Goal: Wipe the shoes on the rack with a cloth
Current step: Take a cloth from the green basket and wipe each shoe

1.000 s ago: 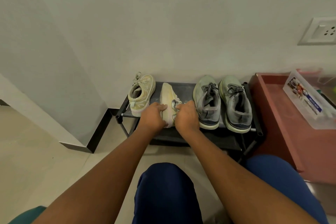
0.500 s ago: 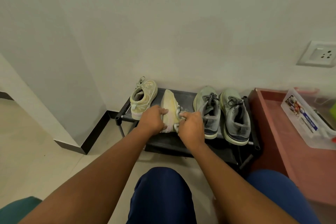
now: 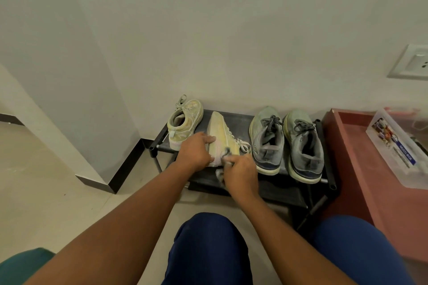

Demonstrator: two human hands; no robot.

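A black shoe rack [image 3: 238,120] stands low against the wall. A cream sneaker [image 3: 221,134] lies tipped on its side on the top shelf. My left hand [image 3: 193,151] grips its heel end. My right hand [image 3: 240,170] holds a small grey cloth [image 3: 220,174] bunched against the sneaker's heel side. Its matching cream sneaker [image 3: 185,120] stands upright at the rack's left end. Two grey running shoes [image 3: 267,140] [image 3: 303,146] stand side by side on the right half.
A reddish-brown low table [image 3: 361,169] stands right of the rack, with a clear plastic box [image 3: 398,148] on it. A wall socket [image 3: 410,62] sits upper right. A wall corner with black skirting [image 3: 125,169] juts out on the left. My knees in blue trousers [image 3: 208,250] are below.
My right hand with the cloth has slid back from the sneaker's laces toward its heel and the rack's front edge. The left hand keeps its hold. The camera has tilted up slightly.
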